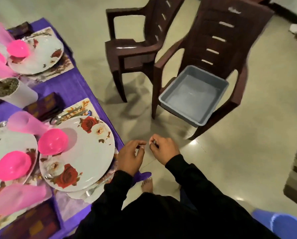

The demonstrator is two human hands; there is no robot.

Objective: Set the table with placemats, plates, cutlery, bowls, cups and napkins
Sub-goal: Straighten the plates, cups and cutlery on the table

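My left hand (130, 157) and right hand (163, 145) hang loosely curled, holding nothing, just right of the rose plate (78, 152), whose overhanging fork (92, 188) my sleeve could snag.

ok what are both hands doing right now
Left hand: open, fingers loosely curled, holding nothing, beside the table edge.
Right hand: fingers curled, nothing visible in it; cannot tell for sure.

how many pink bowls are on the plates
3: pink bowl on the far plate, pink bowl on the near right plate, pink bowl on the near left plate. More may sit beyond the frame's left edge.
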